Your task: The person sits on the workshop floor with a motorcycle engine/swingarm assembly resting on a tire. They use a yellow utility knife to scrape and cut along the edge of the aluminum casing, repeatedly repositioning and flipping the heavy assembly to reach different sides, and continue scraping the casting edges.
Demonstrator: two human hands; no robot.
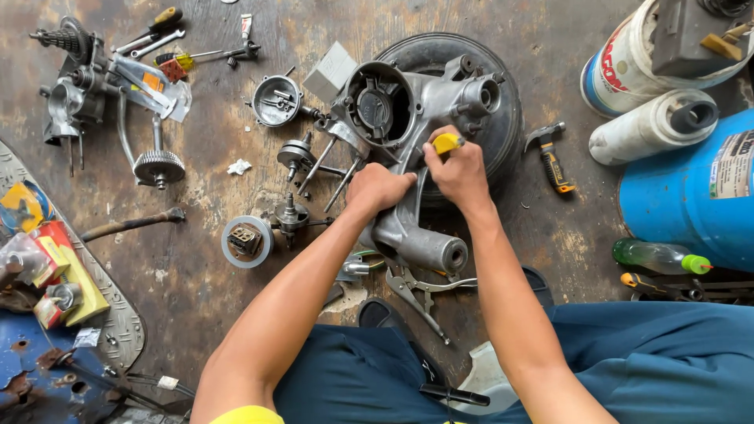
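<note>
While loose parts crowd the stained floor (220, 157), a person crouches over an engine casing (408, 157) laid on a tyre (503, 133). At far left lie a gear assembly (78, 86), a toothed wheel (159, 166) and screwdrivers (188, 56); a round cover (276, 100) and a crank piece (298, 154) sit nearer the middle, with a small coil unit (245, 241) below them. The left hand (378, 188) is clenched into a fist and presses down on the casing's narrow arm. Just beside it, the right hand (459, 169) has its fingers closed around a yellow-handled tool (446, 143), whose tip is hidden against the metal. Pliers (424, 286) lie under the casing's lower end, near the knees. To the right rest a hammer (551, 157), a white roll (656, 126), a bucket (628, 63), a blue drum (691, 188) and a green bottle (660, 255).

The casing rests on the tyre's curve rather than on flat ground, so a hard push could likely rock it or let it slide toward the pliers. Should the tool slip off its seat, its tip could gouge the soft metal or jab the left hand, which sits very close. Small parts lie well within reach of a sliding elbow and could scatter.
</note>
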